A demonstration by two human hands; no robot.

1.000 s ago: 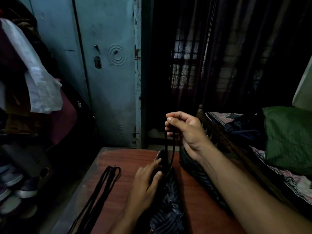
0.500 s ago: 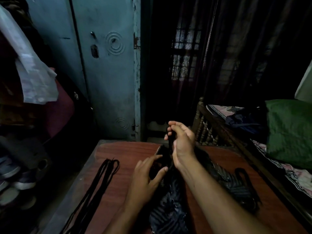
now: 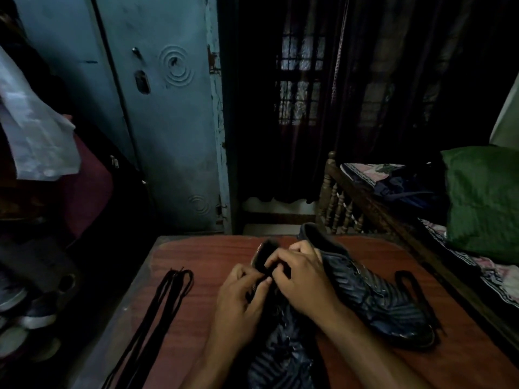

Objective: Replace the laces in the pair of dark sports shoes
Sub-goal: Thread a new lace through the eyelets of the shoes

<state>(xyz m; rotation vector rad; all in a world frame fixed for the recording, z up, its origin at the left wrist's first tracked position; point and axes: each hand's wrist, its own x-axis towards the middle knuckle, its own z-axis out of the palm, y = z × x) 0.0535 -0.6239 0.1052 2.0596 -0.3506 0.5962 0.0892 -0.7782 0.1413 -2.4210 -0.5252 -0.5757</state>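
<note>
On the left of the red-brown table (image 3: 196,276), a bundle of black laces (image 3: 157,313) lying loose and untouched, well apart from the shoes; cannot tell whether old or new, though probably the fresh set waiting its turn. Nearer the middle, the left hand (image 3: 238,301) with fingers curled, thumb and forefinger seemingly pinching something dark at the collar of the near shoe (image 3: 280,349), most likely a lace end, too dim to confirm. Just beside it, touching, the right hand (image 3: 300,279) with fingers bent and closed over the same spot on the shoe's opening. Further right, the second shoe (image 3: 373,293) resting on its side, with a dark lace loop (image 3: 412,293) lying by its toe. Judged overall: early to midway, one shoe in hand, lacing not visibly finished on either.
</note>
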